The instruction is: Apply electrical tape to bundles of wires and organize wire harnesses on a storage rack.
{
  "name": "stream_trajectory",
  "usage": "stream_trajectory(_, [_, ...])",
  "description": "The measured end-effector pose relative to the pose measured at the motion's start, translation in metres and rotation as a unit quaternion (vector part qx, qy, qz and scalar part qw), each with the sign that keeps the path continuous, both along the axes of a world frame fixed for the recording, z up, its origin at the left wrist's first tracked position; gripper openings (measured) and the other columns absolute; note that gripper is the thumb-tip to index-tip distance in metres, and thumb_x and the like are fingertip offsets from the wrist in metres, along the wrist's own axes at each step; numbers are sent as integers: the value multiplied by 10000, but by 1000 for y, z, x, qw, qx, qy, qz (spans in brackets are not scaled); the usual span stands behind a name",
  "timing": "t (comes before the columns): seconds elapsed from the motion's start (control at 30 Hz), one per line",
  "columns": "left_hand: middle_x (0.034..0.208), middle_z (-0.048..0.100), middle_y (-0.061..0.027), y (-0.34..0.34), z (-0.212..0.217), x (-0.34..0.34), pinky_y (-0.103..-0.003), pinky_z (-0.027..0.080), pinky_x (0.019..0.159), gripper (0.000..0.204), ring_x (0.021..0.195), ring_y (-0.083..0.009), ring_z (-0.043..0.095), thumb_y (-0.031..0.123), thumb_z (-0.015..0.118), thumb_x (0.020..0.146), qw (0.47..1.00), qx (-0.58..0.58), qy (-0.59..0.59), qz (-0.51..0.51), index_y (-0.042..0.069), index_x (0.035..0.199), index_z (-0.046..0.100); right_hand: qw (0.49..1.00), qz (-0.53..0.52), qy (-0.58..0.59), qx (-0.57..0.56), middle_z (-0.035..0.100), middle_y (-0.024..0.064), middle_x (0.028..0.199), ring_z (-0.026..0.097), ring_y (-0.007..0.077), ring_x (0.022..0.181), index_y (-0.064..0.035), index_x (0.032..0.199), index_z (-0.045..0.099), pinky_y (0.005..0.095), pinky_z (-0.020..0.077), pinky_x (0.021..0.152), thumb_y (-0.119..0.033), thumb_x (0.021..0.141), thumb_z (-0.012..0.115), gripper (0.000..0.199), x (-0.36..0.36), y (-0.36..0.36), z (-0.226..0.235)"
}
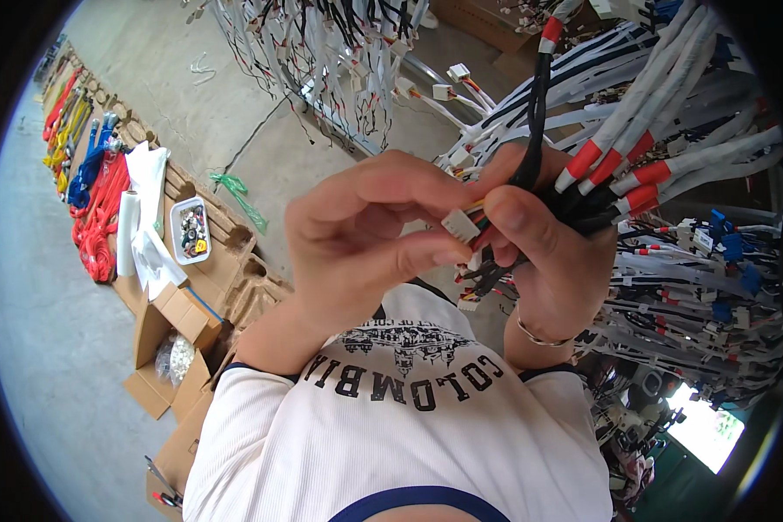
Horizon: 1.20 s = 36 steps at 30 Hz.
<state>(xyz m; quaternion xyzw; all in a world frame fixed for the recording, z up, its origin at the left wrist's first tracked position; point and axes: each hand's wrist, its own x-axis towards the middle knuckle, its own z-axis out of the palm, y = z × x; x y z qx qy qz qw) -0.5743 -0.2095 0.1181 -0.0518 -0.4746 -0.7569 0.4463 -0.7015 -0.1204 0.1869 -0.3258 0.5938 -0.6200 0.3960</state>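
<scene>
My left hand (361,230) is raised in front of my chest, thumb and forefinger closed about a white plug connector (460,225) with several coloured wires leaving its back. Close beside it, my right hand (558,248) grips a wire harness (539,113) in black sleeving. Its thumb presses near the coloured wires behind the connector. From that grip the black sleeving runs up to a band of red tape (551,35). More connector ends (468,303) dangle beneath my fingers, partly hidden by them.
Many white-wrapped harnesses with red tape bands (618,161) hang at the right, touching or near my right hand. More wires (322,52) hang from a rack ahead. At the left, cardboard holds a white tray of small parts (190,230), red cable bundles (104,217) and an open carton (170,348).
</scene>
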Motion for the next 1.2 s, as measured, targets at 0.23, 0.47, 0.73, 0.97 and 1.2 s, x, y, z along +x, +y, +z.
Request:
stream_trajectory(0.23, [980,604,-149,2,3,7,-298,503,723,446,876,-223,598,-55,796,677,930,-278,-102,218,-12,1076,600,995,-102,9,5,587,5,639,469,39,512,13,837,661,173,324,474,-214,808,745,244,7,-3,-5])
stream_trajectory(0.47, [946,606,-145,8,9,8,-265,509,643,231,738,-171,589,-77,770,686,931,-247,-181,198,-2,878,666,996,-79,20,-22,579,14,625,468,55,497,-4,829,640,186,348,480,-190,815,736,210,2,-1,-8])
stream_trajectory(0.73, [980,651,-191,10,-2,-2,-340,577,750,170,866,-266,672,-119,702,748,996,85,-35,-20,-52,901,669,994,-83,-57,-32,548,-2,618,459,56,502,-14,821,621,199,340,474,-172,823,731,192,9,-1,0])
stream_trajectory(0.97, [920,651,-174,10,0,-5,-346,552,623,214,749,-250,654,92,807,712,993,93,-68,-22,6,798,631,997,-61,-33,-30,539,-9,626,441,49,505,-19,806,602,196,313,477,-221,837,717,234,7,1,-2])
stream_trajectory(1.2, [932,652,-181,8,3,-5,-355,576,611,190,742,-254,659,58,794,718,985,157,-54,-47,-18,807,643,996,-86,0,-31,545,-4,641,443,43,524,-9,815,593,193,304,489,-248,845,696,262,12,-2,-2])
